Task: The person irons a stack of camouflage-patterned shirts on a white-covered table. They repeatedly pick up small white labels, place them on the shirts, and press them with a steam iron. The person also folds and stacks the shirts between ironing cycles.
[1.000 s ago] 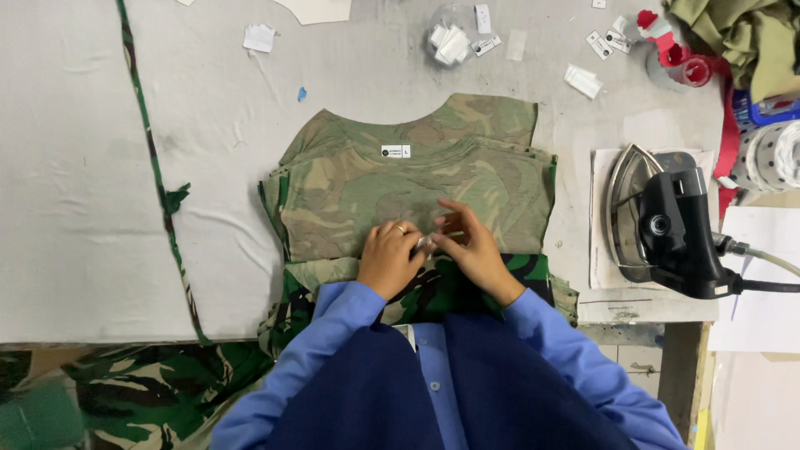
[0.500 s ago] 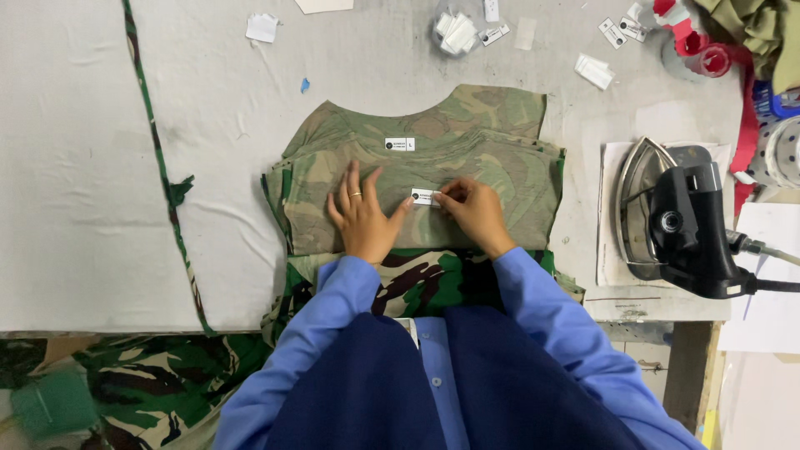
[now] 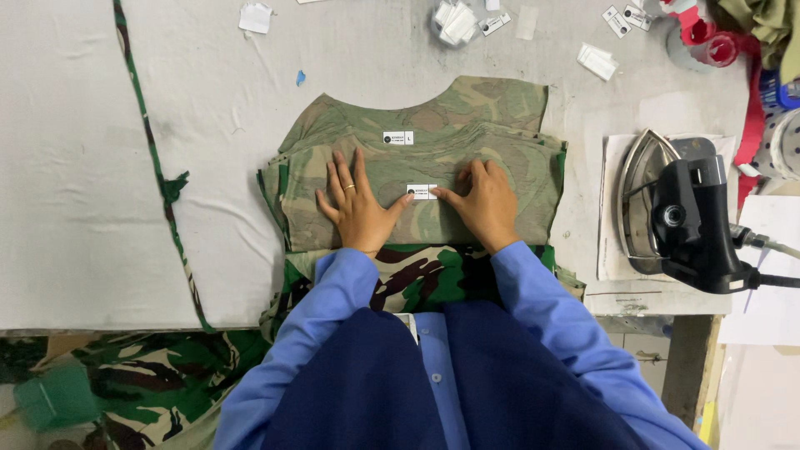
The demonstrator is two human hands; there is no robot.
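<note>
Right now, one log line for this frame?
left hand: flat on camouflage garment | right hand: fingertip at small white label | iron: resting right of the garment

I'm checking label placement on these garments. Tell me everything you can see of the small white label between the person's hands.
The small white label is a flat rectangle with a dark round mark at its left end; its print is too small to tell. It lies level on the top camouflage garment, near the middle of the folded panel. The left hand touches its left end with the thumb, and the right hand touches its right end with a fingertip. A similar label sits higher up, by the neckline.
</note>
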